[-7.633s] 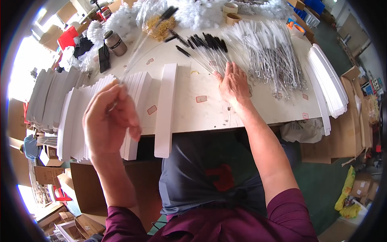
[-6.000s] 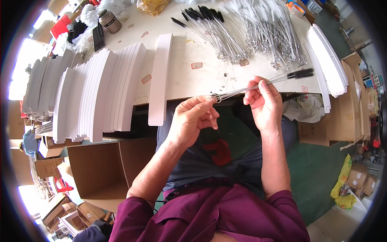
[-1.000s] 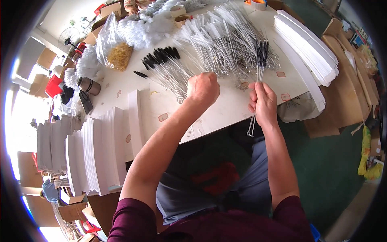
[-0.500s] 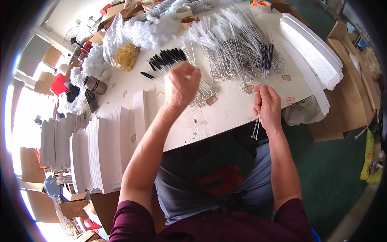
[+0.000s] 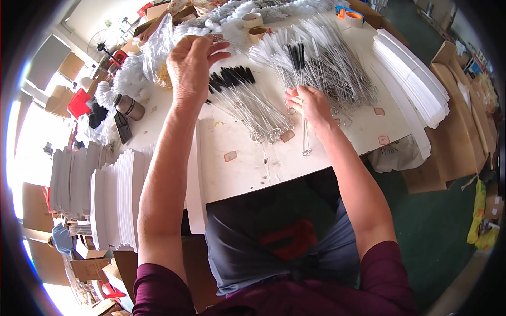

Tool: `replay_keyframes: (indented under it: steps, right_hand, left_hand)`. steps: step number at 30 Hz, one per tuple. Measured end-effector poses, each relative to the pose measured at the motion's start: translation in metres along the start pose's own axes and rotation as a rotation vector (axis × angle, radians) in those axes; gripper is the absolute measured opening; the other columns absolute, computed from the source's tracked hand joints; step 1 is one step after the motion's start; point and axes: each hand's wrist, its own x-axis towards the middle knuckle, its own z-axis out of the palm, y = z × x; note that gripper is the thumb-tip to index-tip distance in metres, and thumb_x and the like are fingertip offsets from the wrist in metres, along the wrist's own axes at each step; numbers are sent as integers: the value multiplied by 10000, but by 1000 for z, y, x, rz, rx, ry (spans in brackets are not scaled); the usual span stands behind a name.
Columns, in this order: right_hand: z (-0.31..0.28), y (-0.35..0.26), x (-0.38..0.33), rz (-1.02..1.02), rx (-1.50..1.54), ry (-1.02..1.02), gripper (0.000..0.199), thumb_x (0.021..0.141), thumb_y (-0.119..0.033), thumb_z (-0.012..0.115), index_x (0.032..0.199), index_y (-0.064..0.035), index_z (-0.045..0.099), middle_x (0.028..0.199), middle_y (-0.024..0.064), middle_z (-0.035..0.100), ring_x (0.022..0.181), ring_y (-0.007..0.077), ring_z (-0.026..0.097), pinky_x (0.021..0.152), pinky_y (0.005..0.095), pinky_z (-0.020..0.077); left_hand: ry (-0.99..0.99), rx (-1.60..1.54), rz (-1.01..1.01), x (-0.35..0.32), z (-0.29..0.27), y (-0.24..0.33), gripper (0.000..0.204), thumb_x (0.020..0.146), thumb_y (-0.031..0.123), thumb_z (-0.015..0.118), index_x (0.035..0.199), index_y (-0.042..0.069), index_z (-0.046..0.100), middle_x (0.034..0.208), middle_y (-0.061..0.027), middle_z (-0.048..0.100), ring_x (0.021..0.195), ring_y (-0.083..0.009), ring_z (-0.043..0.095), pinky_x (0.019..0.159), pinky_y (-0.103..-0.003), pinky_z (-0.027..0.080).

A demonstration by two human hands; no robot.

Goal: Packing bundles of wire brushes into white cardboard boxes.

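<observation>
My right hand [image 5: 314, 109] is closed around a few thin wire brushes [image 5: 296, 56]; their black bristles point away from me and their looped wire ends hang below my fingers. My left hand [image 5: 191, 68] is raised over the far left of the table, beside a clear plastic bag [image 5: 158, 52]. Its thumb and forefinger are pinched together, other fingers apart; thin wire shows near the fingertips, but what they hold is unclear. Between my hands lies a fanned pile of black-bristled wire brushes [image 5: 247, 105], loops toward me. Behind my right hand spreads a larger pile of white-bristled brushes [image 5: 337, 63].
Stacks of white card strips [image 5: 118, 195] stand at the left, more white strips [image 5: 411, 79] at the right. Tape rolls [image 5: 252, 21] and an orange-blue tape dispenser [image 5: 350, 17] sit at the back. A bottle [image 5: 129, 107] stands left. Cardboard [image 5: 458, 116] leans beyond the right edge.
My left hand has moved from above the black-bristled brushes to the far left. My right hand has carried its brushes leftward and farther over the table.
</observation>
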Motion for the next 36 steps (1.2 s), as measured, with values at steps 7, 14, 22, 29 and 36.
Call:
replay_keyframes:
  steps: [7, 14, 22, 29, 36]
  right_hand:
    - [1, 7, 0, -21, -4, 0, 312, 1091, -204, 486, 994, 65, 611, 1096, 238, 709, 1030, 329, 731, 929, 433, 620]
    - [7, -55, -51, -304, -184, -257, 347, 1120, -251, 479, 956, 26, 609, 1114, 231, 728, 1015, 274, 747, 920, 394, 619]
    - [28, -55, -147, 272, -54, -702, 338, 1124, -292, 450, 1058, 16, 573, 1043, 219, 734, 879, 292, 765, 780, 406, 647]
    - [12, -30, -201, 409, -59, -615, 354, 1123, -313, 458, 1072, 4, 607, 833, 136, 718, 657, 215, 729, 599, 331, 614]
    - [-2, -20, -224, 423, -119, -549, 342, 1121, -281, 480, 1071, 13, 646, 766, 74, 680, 603, 149, 686, 563, 284, 586]
  left_hand:
    - [21, 30, 17, -23, -29, 74, 249, 1051, 100, 489, 1126, -104, 609, 1148, -266, 702, 1064, -379, 722, 906, -437, 612]
    - [-271, -126, -219, -65, -59, 124, 252, 1057, 127, 482, 1168, -61, 608, 1077, -289, 721, 951, -374, 757, 732, -415, 624]
    - [-328, -172, -470, -116, -37, 98, 184, 1050, 129, 514, 1062, -32, 600, 1056, -302, 723, 873, -327, 762, 687, -389, 626]
    - [-420, 214, -467, -143, -50, 59, 154, 1044, 147, 607, 1007, -1, 622, 877, -114, 715, 772, -170, 727, 651, -296, 598]
    - [-442, 424, -336, -160, -49, 39, 160, 1038, 125, 612, 956, -12, 629, 821, -73, 703, 730, -127, 689, 647, -272, 566]
